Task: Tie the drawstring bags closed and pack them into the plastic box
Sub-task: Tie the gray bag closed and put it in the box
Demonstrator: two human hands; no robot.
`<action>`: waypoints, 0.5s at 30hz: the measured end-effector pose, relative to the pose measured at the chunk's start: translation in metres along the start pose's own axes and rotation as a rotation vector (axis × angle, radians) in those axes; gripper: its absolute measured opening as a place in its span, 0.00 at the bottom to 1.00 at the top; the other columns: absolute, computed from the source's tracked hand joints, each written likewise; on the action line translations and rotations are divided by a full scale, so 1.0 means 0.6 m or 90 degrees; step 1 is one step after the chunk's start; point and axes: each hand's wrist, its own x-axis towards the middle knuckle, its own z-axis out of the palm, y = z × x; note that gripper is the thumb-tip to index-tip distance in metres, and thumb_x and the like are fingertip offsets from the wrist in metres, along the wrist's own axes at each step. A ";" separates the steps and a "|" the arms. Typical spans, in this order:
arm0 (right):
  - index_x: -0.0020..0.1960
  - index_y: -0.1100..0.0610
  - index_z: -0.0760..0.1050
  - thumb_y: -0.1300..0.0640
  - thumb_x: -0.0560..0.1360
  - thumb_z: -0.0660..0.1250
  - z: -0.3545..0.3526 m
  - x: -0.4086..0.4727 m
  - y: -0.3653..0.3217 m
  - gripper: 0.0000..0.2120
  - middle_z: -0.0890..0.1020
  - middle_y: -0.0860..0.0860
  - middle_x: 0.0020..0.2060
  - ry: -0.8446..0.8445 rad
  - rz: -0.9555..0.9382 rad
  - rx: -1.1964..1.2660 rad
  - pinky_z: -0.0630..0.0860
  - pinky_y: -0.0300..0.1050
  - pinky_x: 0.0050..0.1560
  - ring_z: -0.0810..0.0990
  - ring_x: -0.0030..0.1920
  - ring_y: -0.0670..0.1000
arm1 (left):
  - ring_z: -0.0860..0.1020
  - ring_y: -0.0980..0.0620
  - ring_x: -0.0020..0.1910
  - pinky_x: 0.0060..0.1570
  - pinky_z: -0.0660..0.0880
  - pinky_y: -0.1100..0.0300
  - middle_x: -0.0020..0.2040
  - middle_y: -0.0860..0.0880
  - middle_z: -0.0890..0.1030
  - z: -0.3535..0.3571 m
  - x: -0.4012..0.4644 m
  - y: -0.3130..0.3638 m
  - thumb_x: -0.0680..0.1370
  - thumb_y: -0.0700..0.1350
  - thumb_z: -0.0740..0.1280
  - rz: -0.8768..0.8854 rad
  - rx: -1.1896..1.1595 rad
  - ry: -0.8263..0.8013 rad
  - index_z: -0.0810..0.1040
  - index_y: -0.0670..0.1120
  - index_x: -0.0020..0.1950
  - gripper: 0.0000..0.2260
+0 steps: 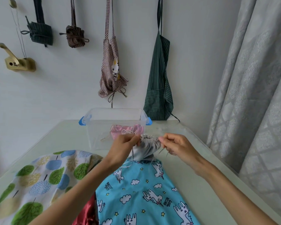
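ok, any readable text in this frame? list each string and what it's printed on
"LITTLE UNICORN": printed several times on the blue unicorn-print fabric, upside down from this view; small, so partly a best reading.
Rabbit patch on the checked apron: no lettering I can make out.
Nothing readable on the plastic box.

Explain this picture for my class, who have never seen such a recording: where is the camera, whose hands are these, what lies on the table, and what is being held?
There is no machine here. One wide-angle camera sits on a person's head and looks forward and down, so the arms reach in from below. The left hand and right hand each pinch a thin cord at the gathered mouth of a grey drawstring bag. Behind it on the pale table stands a clear plastic box with blue clips; a pink bag already lies inside. Nearer the person lie a blue unicorn-print bag, a tree-print bag and some red fabric. Aprons hang on the wall.
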 end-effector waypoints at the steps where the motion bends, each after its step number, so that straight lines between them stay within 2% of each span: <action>1: 0.35 0.55 0.71 0.53 0.79 0.61 0.002 -0.004 0.008 0.15 0.65 0.42 0.23 0.006 0.010 0.010 0.62 0.31 0.30 0.62 0.26 0.42 | 0.61 0.55 0.28 0.32 0.60 0.61 0.28 0.52 0.65 0.001 -0.006 -0.004 0.81 0.49 0.58 0.014 0.018 0.003 0.70 0.48 0.30 0.19; 4: 0.36 0.55 0.71 0.52 0.78 0.62 -0.003 -0.025 0.035 0.14 0.67 0.43 0.25 0.008 0.039 0.001 0.64 0.32 0.33 0.63 0.27 0.41 | 0.62 0.54 0.32 0.35 0.62 0.62 0.33 0.46 0.65 -0.007 -0.022 -0.014 0.82 0.50 0.57 0.042 0.072 -0.094 0.70 0.48 0.33 0.18; 6: 0.36 0.55 0.72 0.51 0.77 0.62 -0.005 -0.041 0.051 0.13 0.69 0.46 0.28 -0.023 0.052 -0.026 0.65 0.33 0.34 0.65 0.29 0.42 | 0.61 0.54 0.31 0.33 0.61 0.64 0.34 0.45 0.63 -0.015 -0.031 -0.029 0.81 0.52 0.57 0.032 0.084 -0.170 0.70 0.48 0.33 0.17; 8: 0.37 0.55 0.74 0.51 0.77 0.63 0.004 -0.053 0.062 0.13 0.71 0.45 0.28 -0.036 0.067 -0.041 0.67 0.32 0.35 0.67 0.29 0.42 | 0.59 0.54 0.30 0.31 0.60 0.63 0.33 0.46 0.62 -0.017 -0.040 -0.046 0.81 0.53 0.58 0.002 0.081 -0.196 0.70 0.49 0.33 0.17; 10: 0.38 0.55 0.76 0.52 0.77 0.63 0.016 -0.057 0.070 0.12 0.73 0.42 0.25 -0.041 0.078 -0.057 0.66 0.30 0.35 0.68 0.28 0.40 | 0.60 0.54 0.29 0.31 0.60 0.62 0.31 0.48 0.62 -0.014 -0.045 -0.061 0.81 0.53 0.59 -0.026 0.097 -0.187 0.73 0.49 0.34 0.17; 12: 0.41 0.56 0.80 0.51 0.77 0.64 0.027 -0.059 0.076 0.11 0.77 0.42 0.27 -0.063 0.088 -0.084 0.67 0.31 0.36 0.71 0.29 0.42 | 0.64 0.56 0.27 0.30 0.65 0.63 0.30 0.51 0.68 -0.013 -0.048 -0.075 0.80 0.52 0.61 -0.041 0.150 -0.160 0.78 0.48 0.36 0.16; 14: 0.43 0.55 0.81 0.51 0.76 0.65 0.033 -0.058 0.082 0.10 0.83 0.47 0.34 -0.072 0.076 -0.117 0.73 0.37 0.39 0.79 0.34 0.46 | 0.74 0.58 0.33 0.36 0.74 0.63 0.39 0.55 0.78 -0.014 -0.050 -0.087 0.79 0.53 0.62 -0.044 0.232 -0.122 0.81 0.52 0.43 0.10; 15: 0.43 0.54 0.82 0.50 0.76 0.66 0.035 -0.058 0.084 0.10 0.85 0.50 0.38 -0.065 0.066 -0.132 0.76 0.43 0.43 0.81 0.38 0.51 | 0.77 0.59 0.39 0.41 0.76 0.62 0.45 0.58 0.79 -0.016 -0.053 -0.087 0.79 0.54 0.63 -0.044 0.284 -0.088 0.80 0.55 0.47 0.07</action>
